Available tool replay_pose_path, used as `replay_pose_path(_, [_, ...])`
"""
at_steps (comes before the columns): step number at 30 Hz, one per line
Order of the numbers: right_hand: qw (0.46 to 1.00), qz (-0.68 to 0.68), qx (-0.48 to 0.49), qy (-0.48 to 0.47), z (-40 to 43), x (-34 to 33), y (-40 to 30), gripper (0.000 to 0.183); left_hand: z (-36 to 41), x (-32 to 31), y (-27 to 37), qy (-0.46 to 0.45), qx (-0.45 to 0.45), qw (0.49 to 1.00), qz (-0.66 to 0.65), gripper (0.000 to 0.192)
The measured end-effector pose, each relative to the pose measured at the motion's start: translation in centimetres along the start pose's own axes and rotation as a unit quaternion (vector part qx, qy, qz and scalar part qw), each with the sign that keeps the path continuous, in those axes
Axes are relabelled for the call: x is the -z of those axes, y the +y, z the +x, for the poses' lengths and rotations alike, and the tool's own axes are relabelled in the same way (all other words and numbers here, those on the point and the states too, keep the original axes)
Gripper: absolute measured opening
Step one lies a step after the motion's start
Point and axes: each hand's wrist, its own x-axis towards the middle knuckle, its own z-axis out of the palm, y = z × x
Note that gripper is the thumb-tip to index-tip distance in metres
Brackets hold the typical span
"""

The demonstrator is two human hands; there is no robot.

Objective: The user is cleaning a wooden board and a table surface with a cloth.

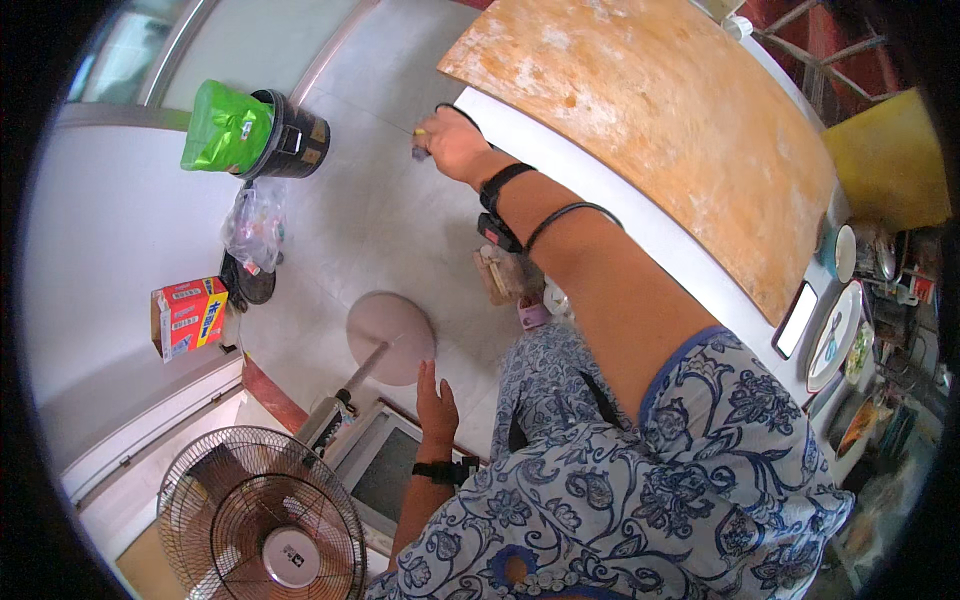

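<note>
My right hand [454,142] reaches out past the near corner of the table, blurred. Its fingers are closed on a small yellow and dark grey thing [419,144] too blurred to name. A black cord or band curves behind that hand, and another crosses the forearm. My left hand [437,405] is held low over the floor, fingers extended and holding nothing, near the round base [391,337] of a standing fan [262,517]. Both wrists wear black straps. A flour-dusted wooden board [645,127] lies on the white table [600,176] beside my right arm.
A black bucket [307,142] with a green bag [229,127], a clear plastic bag [256,221] and a red carton [193,315] stand along the left wall. A phone [796,320], a plate [834,337] and a cup [844,253] sit at the table's right end.
</note>
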Motion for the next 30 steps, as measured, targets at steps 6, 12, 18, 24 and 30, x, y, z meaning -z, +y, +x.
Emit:
replay_pose_path(6, [0.792,0.577,-0.176,-0.098,-8.4,0.4,-4.8,0.032,-0.9,-1.1,-1.5,0.001,-0.045,0.999,-0.023,0.044])
replay_pose_path(12, [0.695,0.666,-0.232,-0.141,-16.2,4.8,-4.5,0.050,4.7,0.3,1.3,-0.019,-0.109,0.992,-0.057,0.045])
replay_pose_path(18, [0.446,0.855,-0.254,0.073,-19.8,10.5,-3.5,0.032,12.3,2.6,8.0,-0.076,-0.169,0.973,-0.138,0.046])
replay_pose_path(24, [0.414,0.860,-0.208,0.213,-25.8,17.1,0.9,0.028,17.5,1.8,21.1,-0.207,-0.257,0.916,-0.227,0.045])
replay_pose_path(30, [0.392,0.804,-0.333,0.297,-33.6,19.0,6.9,0.025,17.2,-0.2,27.7,-0.285,-0.265,0.893,-0.226,0.046])
